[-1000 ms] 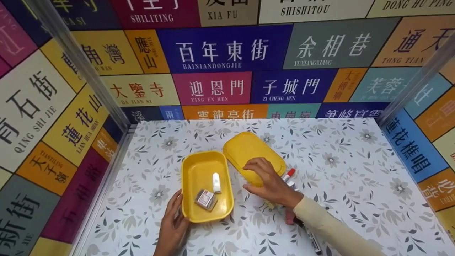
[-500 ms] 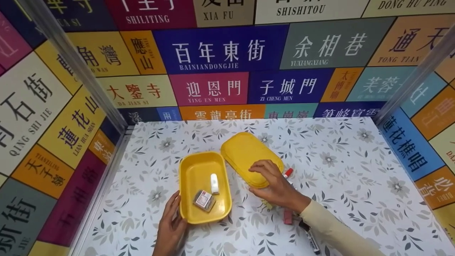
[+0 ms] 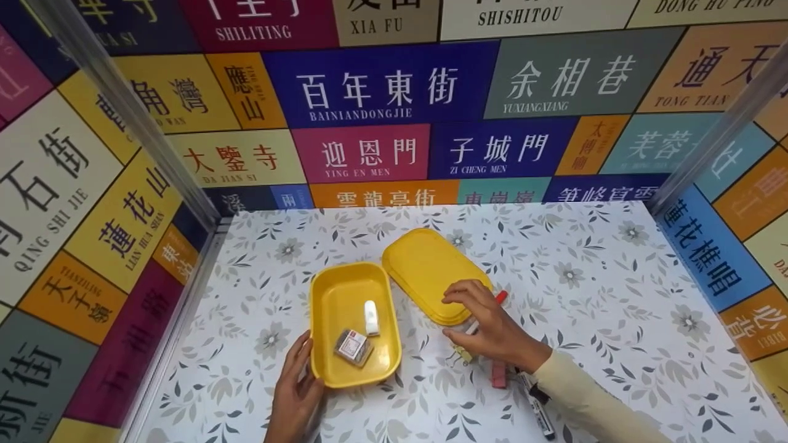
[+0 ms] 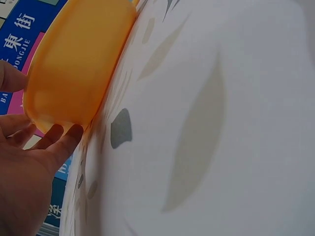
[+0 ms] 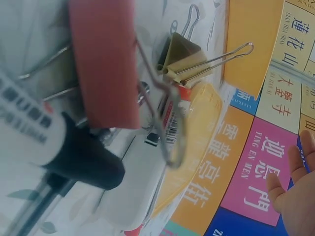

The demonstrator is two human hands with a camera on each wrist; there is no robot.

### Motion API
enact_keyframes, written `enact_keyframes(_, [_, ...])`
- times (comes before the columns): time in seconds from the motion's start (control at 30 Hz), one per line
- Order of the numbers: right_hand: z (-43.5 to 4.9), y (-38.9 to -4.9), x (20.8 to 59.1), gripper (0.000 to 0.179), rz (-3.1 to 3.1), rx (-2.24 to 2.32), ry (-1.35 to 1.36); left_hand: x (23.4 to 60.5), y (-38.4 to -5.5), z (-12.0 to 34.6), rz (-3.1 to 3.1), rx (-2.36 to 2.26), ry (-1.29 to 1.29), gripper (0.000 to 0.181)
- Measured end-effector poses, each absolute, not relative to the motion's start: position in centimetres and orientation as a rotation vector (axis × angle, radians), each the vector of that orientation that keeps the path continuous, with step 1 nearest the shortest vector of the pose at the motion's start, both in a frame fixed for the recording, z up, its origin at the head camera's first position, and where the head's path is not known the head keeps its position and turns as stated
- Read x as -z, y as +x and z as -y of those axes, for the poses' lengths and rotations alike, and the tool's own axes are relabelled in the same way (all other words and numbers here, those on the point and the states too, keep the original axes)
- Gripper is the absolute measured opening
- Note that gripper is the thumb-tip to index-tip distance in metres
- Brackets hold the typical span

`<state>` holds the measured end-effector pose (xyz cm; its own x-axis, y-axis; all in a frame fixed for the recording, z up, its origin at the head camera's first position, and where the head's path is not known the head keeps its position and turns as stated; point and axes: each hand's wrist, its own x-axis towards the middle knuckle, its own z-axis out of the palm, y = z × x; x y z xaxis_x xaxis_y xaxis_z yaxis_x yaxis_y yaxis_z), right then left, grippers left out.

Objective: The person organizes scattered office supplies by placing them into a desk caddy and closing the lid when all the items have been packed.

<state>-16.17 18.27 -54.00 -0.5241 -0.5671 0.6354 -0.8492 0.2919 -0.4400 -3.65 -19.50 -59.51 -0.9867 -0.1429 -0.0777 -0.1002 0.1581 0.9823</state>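
A yellow plastic box point(image 3: 341, 307) stands uncovered on the table, holding a small labelled packet point(image 3: 354, 346) and a slim white item point(image 3: 370, 317). My left hand point(image 3: 295, 387) touches the outside of its near left wall with extended fingers and thumb. Beside it lies the yellow lid point(image 3: 425, 271). Over the lid's near right corner is my right hand point(image 3: 492, 326), fingers loosely bent and parted, nothing between them. Below that hand are a gold binder clip point(image 3: 462, 355) and a pink binder clip point(image 3: 498, 373). A red marker cap point(image 3: 502, 297) shows past the knuckles.
A black-capped whiteboard marker point(image 3: 538, 409) lies near the right sleeve point(image 3: 585, 394). In the right wrist view, a flat white object point(image 5: 133, 182) lies by the lid. Walls with sign-like panels point(image 3: 381, 83) surround the flower-patterned table point(image 3: 615, 295) at the back and sides.
My right hand has drawn back right and toward me from the middle of the lid, baring more of it and the gold binder clip. My left hand stays at the box.
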Motion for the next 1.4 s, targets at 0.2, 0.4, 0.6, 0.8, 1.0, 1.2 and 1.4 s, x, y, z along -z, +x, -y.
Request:
enact_keyframes(0.2, [-19.1, -16.0, 54.4, 0.051, 2.197, -1.099, 1.267, 59.4, -3.6, 19.5, 2.386, 2.001, 0.257, 0.075])
enact_keyframes(0.4, [-19.6, -16.0, 54.7, 0.054, 2.183, -1.101, 1.267, 59.1, -3.6, 19.6, 2.385, 2.004, 0.261, 0.076])
enact_keyframes(0.6, [-20.1, -15.8, 55.1, 0.057, 2.171, -1.104, 1.274, 59.1, -3.5, 19.6, 2.359, 2.033, 0.216, 0.078])
enact_keyframes(0.8, [-20.7, -15.5, 55.5, 0.058, 2.188, -1.114, 1.252, 59.4, -3.4, 19.7, 2.337, 2.036, 0.168, 0.079])
enact_keyframes(1.0, [-21.2, -15.0, 56.0, 0.059, 2.188, -1.123, 1.249, 59.4, -3.6, 19.8, 2.383, 1.993, 0.196, 0.079])
enact_keyframes(1.2, [-21.4, -14.7, 56.9, 0.06, 2.22, -1.112, 1.261, 59.3, -3.6, 19.8, 2.373, 2.024, 0.22, 0.081])
enact_keyframes(1.4, [-21.7, -14.2, 57.9, 0.06, 2.308, -1.099, 1.261, 59.5, -3.4, 19.8, 2.358, 2.036, 0.207, 0.08])
